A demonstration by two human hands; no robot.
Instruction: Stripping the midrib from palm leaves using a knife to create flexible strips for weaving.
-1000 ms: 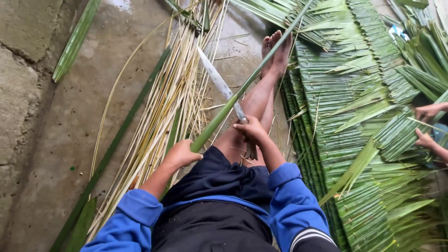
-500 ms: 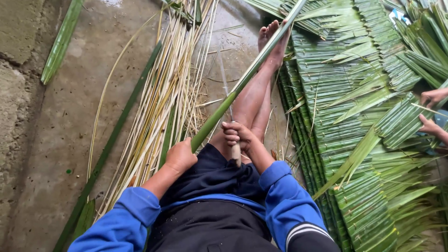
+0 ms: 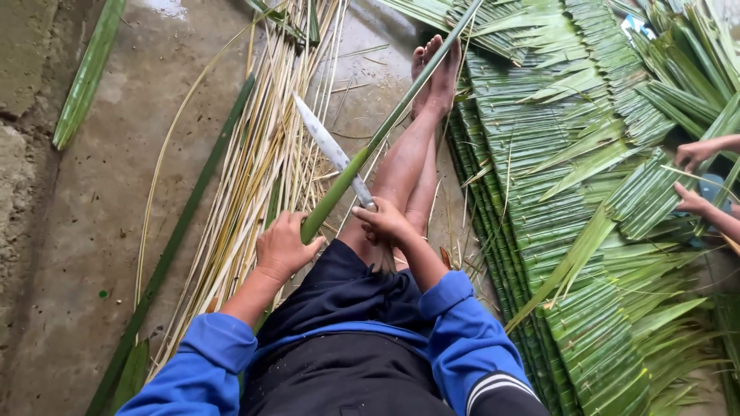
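Note:
I sit on a concrete floor with my legs (image 3: 408,166) stretched out ahead. My left hand (image 3: 284,246) grips the near end of a long green palm stalk (image 3: 385,131) that slants up and away to the right. My right hand (image 3: 385,219) holds a long knife (image 3: 327,146) by the handle, its blade pointing up-left and crossing under the stalk. Both arms wear blue sleeves.
A heap of pale stripped sticks (image 3: 254,169) lies on the floor at my left, with green stalks (image 3: 173,246) beside it. Stacked woven palm-leaf panels (image 3: 555,192) fill the right side. Another person's hands (image 3: 697,177) work on leaves at the right edge.
The knife blade, hidden half a second ago, is out again and points up-left. My hands have stayed near my lap on the stalk.

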